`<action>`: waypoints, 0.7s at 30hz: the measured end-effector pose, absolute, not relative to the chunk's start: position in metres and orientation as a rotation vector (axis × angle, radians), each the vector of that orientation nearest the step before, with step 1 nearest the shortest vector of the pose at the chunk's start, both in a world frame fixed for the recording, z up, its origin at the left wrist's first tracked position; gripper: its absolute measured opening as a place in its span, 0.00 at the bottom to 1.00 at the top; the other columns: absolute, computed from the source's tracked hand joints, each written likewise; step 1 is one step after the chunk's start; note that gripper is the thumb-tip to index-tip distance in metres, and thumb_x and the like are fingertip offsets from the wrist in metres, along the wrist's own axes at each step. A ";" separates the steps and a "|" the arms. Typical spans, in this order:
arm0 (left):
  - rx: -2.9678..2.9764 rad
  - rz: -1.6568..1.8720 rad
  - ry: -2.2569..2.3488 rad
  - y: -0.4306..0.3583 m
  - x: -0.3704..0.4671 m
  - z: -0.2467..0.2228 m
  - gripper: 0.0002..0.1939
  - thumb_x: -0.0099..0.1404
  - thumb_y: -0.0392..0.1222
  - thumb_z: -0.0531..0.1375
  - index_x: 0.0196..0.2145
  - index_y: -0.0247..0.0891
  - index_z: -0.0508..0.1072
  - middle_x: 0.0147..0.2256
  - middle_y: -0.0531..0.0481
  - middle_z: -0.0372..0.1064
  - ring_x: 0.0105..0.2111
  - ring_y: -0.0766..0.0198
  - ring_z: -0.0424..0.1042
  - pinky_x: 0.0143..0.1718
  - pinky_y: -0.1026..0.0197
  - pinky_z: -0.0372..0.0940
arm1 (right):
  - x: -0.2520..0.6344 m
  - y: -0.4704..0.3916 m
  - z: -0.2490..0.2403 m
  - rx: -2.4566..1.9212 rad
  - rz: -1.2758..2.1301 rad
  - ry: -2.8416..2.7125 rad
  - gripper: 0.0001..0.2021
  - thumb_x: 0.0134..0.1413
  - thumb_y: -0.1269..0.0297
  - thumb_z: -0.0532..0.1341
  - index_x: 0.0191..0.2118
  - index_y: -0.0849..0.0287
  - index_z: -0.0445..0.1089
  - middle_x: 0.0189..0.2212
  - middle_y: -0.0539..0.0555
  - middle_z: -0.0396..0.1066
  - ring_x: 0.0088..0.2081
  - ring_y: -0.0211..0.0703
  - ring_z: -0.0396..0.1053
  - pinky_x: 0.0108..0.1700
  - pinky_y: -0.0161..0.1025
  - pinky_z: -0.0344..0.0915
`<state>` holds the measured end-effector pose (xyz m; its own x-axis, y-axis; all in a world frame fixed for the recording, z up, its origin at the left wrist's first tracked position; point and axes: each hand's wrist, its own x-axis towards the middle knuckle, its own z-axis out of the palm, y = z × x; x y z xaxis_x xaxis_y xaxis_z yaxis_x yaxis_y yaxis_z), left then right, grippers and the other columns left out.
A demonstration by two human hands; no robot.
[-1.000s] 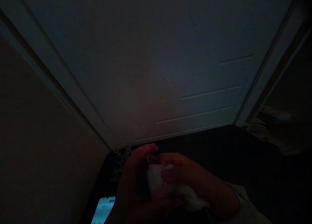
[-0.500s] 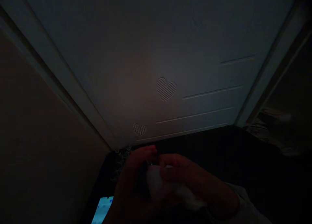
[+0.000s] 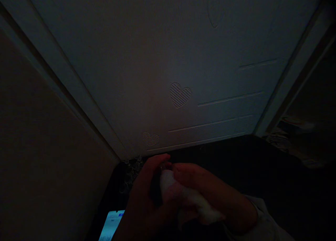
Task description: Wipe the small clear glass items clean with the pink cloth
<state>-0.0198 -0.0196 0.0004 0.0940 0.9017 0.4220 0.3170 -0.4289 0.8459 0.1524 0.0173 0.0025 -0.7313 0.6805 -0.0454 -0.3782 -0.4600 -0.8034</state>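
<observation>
The view is very dark. A pale, soft-looking cloth (image 3: pixel 195 200) with a pinkish patch is bunched between my hands at the bottom centre. My right hand (image 3: pixel 204 181) has its fingers closed on the cloth's upper part, and a pale sleeve covers the wrist. On the other side, my left hand (image 3: pixel 147 195) curves round a small object whose shiny tip (image 3: pixel 163 166) shows near the fingertips; its shape is too dark to make out. The fingertips of both hands are close together.
A lit phone screen (image 3: pixel 111 225) lies at the lower left, partly behind my left forearm. Ahead stands a pale panel (image 3: pixel 131 76) with embossed hearts and lines. Curly bits (image 3: pixel 132 171) lie on the dark surface by its base. Crumpled items (image 3: pixel 291 139) are at the right.
The cloth has shifted slightly, and more of its top and lower end shows. My right fingers have moved up a little. The phone screen shows different content.
</observation>
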 end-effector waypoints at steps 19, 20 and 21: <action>1.288 1.322 1.163 -0.006 -0.001 0.016 0.07 0.62 0.47 0.66 0.32 0.43 0.82 0.30 0.52 0.81 0.33 0.61 0.77 0.35 0.64 0.69 | 0.166 0.018 0.014 -0.856 0.965 -2.064 0.16 0.66 0.51 0.53 0.31 0.56 0.60 0.26 0.47 0.61 0.26 0.37 0.56 0.28 0.35 0.51; 1.307 1.317 1.160 -0.006 -0.001 0.016 0.07 0.62 0.47 0.66 0.31 0.43 0.83 0.31 0.52 0.82 0.33 0.60 0.77 0.35 0.64 0.69 | 0.166 0.018 0.014 -0.865 0.963 -2.065 0.16 0.66 0.52 0.53 0.31 0.56 0.60 0.26 0.47 0.61 0.27 0.38 0.57 0.28 0.35 0.51; 1.328 1.322 1.161 -0.006 -0.001 0.016 0.06 0.62 0.46 0.66 0.31 0.43 0.82 0.31 0.51 0.82 0.33 0.60 0.77 0.35 0.64 0.69 | 0.166 0.018 0.014 -0.873 0.966 -2.059 0.16 0.66 0.51 0.53 0.31 0.56 0.60 0.26 0.48 0.61 0.27 0.38 0.57 0.28 0.35 0.50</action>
<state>-0.0006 -0.0058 0.0156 -0.0139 0.9884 0.1510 0.0219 -0.1507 0.9883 0.1658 0.0181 0.0137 -0.5353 0.7905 0.2975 0.2766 0.4969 -0.8225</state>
